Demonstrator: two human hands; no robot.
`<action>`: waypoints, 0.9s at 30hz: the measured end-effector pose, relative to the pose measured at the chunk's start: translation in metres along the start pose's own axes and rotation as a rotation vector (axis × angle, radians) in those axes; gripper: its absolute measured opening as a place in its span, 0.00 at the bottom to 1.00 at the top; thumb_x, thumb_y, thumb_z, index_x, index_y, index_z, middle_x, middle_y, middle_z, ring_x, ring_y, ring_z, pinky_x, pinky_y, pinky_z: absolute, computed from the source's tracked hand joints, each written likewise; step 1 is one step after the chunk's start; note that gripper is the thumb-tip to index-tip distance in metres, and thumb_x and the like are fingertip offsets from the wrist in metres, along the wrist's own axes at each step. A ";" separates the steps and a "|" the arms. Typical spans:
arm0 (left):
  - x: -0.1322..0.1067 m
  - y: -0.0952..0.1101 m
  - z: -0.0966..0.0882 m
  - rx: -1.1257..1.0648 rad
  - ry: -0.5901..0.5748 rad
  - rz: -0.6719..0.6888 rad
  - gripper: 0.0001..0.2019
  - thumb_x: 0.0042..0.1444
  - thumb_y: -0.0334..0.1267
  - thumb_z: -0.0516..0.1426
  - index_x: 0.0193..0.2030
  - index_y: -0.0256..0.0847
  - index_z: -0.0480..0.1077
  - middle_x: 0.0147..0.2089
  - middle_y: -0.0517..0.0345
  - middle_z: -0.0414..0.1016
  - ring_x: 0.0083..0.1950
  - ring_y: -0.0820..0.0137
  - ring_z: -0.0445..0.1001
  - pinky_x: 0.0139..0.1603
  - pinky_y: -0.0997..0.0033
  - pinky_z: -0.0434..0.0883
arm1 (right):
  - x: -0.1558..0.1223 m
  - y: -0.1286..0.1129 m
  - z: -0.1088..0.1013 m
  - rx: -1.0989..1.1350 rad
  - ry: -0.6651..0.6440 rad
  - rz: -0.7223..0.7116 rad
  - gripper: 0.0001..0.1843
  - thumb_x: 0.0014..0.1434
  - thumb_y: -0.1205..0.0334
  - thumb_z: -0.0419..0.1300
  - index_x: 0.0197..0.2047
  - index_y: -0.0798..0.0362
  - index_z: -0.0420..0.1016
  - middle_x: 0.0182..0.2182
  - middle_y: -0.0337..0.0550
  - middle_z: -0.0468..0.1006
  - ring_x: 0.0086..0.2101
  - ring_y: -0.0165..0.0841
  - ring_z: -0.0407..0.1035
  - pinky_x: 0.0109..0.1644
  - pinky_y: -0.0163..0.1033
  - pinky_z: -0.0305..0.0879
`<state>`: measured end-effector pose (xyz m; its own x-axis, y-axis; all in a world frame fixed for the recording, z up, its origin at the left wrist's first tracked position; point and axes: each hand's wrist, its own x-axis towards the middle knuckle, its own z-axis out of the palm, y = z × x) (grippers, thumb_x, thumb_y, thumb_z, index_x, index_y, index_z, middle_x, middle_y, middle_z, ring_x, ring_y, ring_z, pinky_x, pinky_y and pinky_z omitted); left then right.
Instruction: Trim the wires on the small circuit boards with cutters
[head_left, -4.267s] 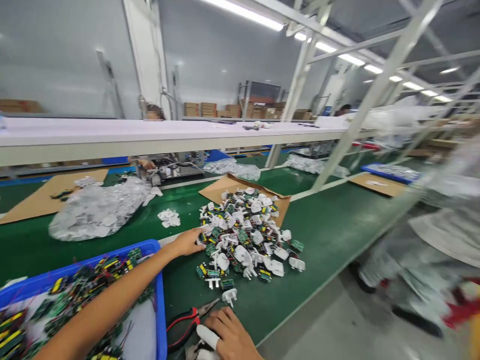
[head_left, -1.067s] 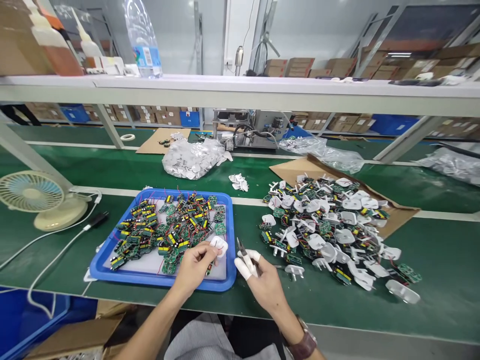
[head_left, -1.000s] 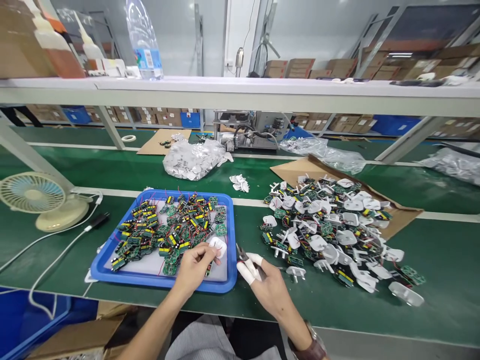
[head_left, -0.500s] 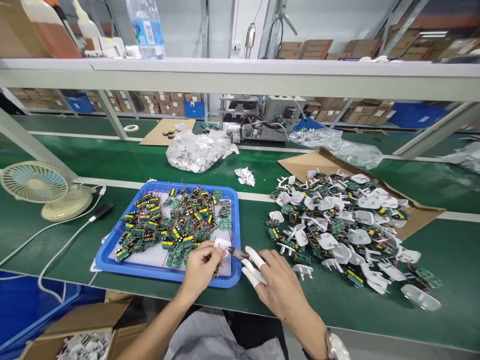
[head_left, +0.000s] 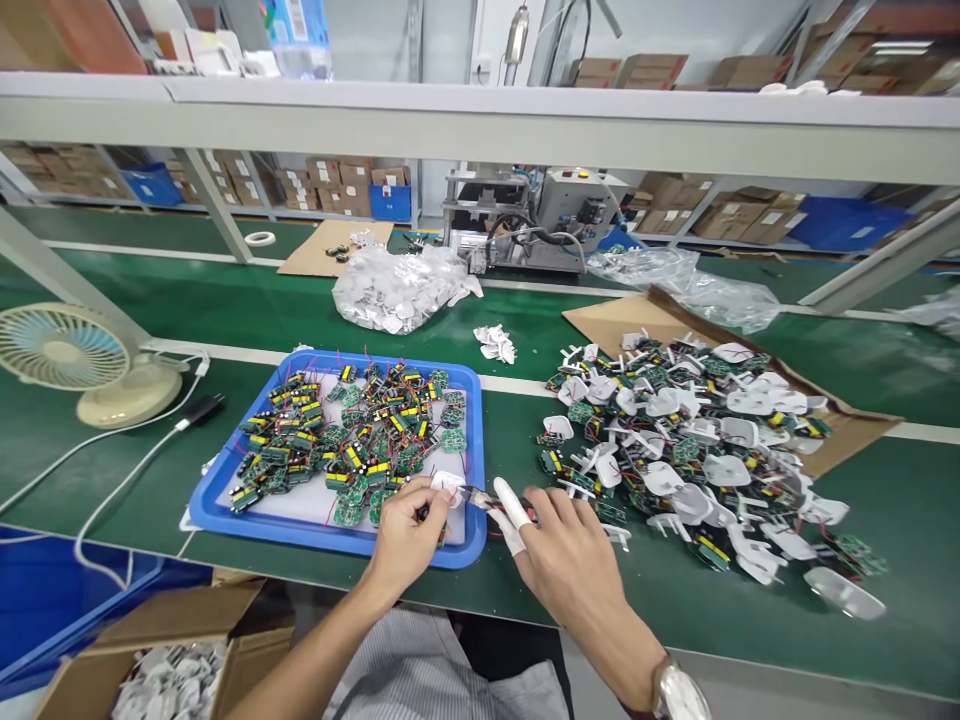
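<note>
My left hand (head_left: 409,535) pinches a white plastic plug cover (head_left: 448,483) over the near right corner of the blue tray (head_left: 477,460). Pliers (head_left: 477,497) with a bit of red on the handle are in my right hand (head_left: 570,560), which wears white finger cots. Their jaws reach the edge of the plug cover; what exactly they grip is too small to tell. Small circuit boards (head_left: 360,470) with yellow parts and red wires fill much of the tray. To the right lies a pile of white plug covers with boards wired to them (head_left: 675,450).
Behind the tray sit a plastic bag of white parts (head_left: 401,290) and a small heap of white pieces (head_left: 495,344). A fan (head_left: 71,355) with cables stands at left. An overhead shelf (head_left: 480,125) spans the bench; a carton of white parts (head_left: 169,680) is below left.
The view has tipped down slightly. Both hands stay close together at the tray's corner; the right fingers have shifted a little on the pliers, whose tips remain at the plug cover.
</note>
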<state>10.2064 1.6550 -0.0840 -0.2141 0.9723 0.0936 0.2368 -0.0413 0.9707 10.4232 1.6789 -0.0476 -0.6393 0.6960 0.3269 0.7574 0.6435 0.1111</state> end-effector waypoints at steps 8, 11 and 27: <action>-0.002 -0.003 0.000 0.019 -0.024 -0.044 0.20 0.63 0.45 0.56 0.20 0.41 0.71 0.28 0.58 0.76 0.27 0.71 0.73 0.29 0.73 0.67 | 0.002 -0.003 0.004 -0.014 -0.011 0.005 0.03 0.60 0.66 0.65 0.35 0.50 0.82 0.45 0.55 0.77 0.44 0.47 0.66 0.47 0.50 0.59; -0.001 -0.004 -0.001 0.039 -0.060 -0.046 0.21 0.64 0.45 0.55 0.21 0.41 0.69 0.27 0.59 0.75 0.27 0.71 0.73 0.31 0.73 0.67 | 0.004 -0.001 0.005 -0.045 -0.030 -0.016 0.05 0.58 0.67 0.65 0.30 0.50 0.81 0.43 0.54 0.77 0.43 0.46 0.65 0.45 0.49 0.58; -0.007 0.002 0.009 0.195 0.077 0.247 0.17 0.68 0.37 0.52 0.27 0.40 0.71 0.32 0.58 0.74 0.35 0.70 0.75 0.40 0.73 0.70 | 0.012 0.005 0.000 0.043 -0.067 0.032 0.09 0.49 0.70 0.67 0.35 0.50 0.78 0.39 0.47 0.78 0.36 0.40 0.67 0.40 0.43 0.62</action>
<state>10.2172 1.6503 -0.0845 -0.1968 0.9179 0.3445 0.4663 -0.2215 0.8564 10.4193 1.6911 -0.0432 -0.6233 0.7352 0.2664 0.7721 0.6327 0.0603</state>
